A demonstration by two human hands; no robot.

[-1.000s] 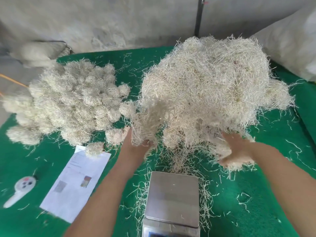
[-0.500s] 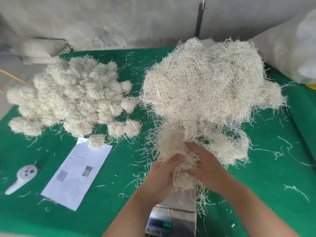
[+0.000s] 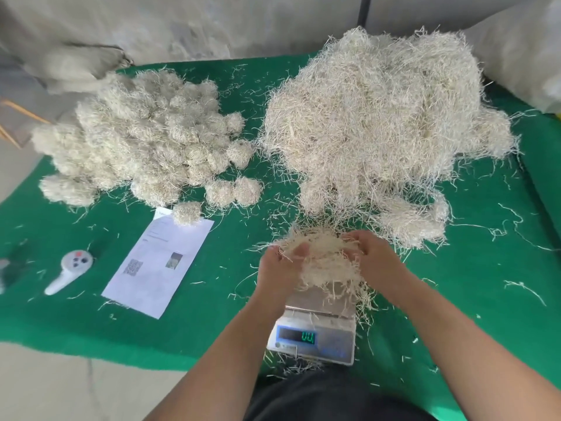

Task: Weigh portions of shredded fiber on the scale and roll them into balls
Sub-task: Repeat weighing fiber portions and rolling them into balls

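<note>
You had your left hand [image 3: 280, 270] and right hand [image 3: 375, 262] cupped around a fiber clump [image 3: 323, 262], fingers curled into it, right over the scale [image 3: 315, 332], loose pile [image 3: 379, 123] just behind

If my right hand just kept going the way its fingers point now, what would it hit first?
The right hand points up-left into the fiber portion it already cups. Beyond that, probably the left hand on the clump's other side, though depth is unclear.

One scale [image 3: 315, 335], one paper sheet [image 3: 158, 262] — two fiber heaps [image 3: 379, 117].
</note>
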